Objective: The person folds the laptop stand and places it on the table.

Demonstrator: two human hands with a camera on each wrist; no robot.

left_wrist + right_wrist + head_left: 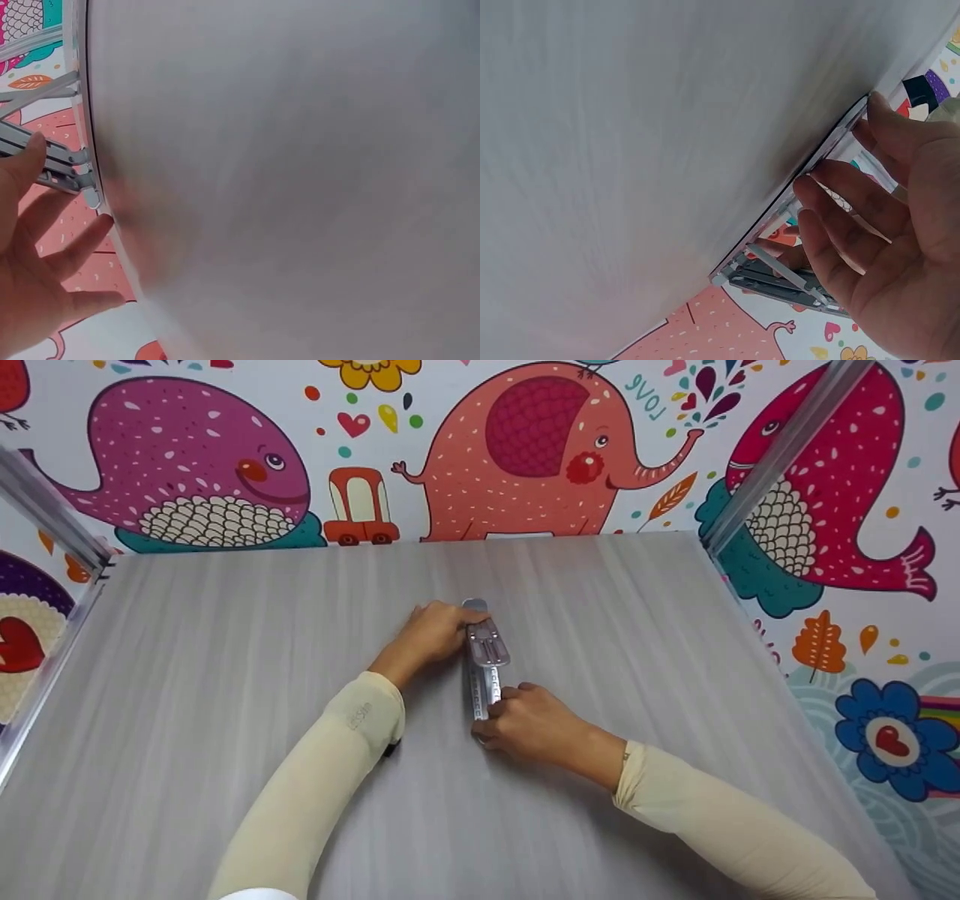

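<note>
A silver-grey metal folding laptop stand (489, 651) stands on the table (247, 720), its narrow base rails lying lengthwise and a slotted upper piece raised at the far end. My left hand (433, 633) is at that far end. In the left wrist view its thumb lies over the stand's arm (58, 159) and the index finger under it, while the other fingers spread away. Nearer to me, my right hand (534, 724) pinches the near end of the base between thumb and fingers. Thin struts (787, 271) slant up from the base in the right wrist view.
Behind the table rises a wall (450, 405) printed with cartoon animals. Metal posts stand at the back left (56, 510) and back right (780, 457) corners. Cream sleeves (322, 780) cover both forearms.
</note>
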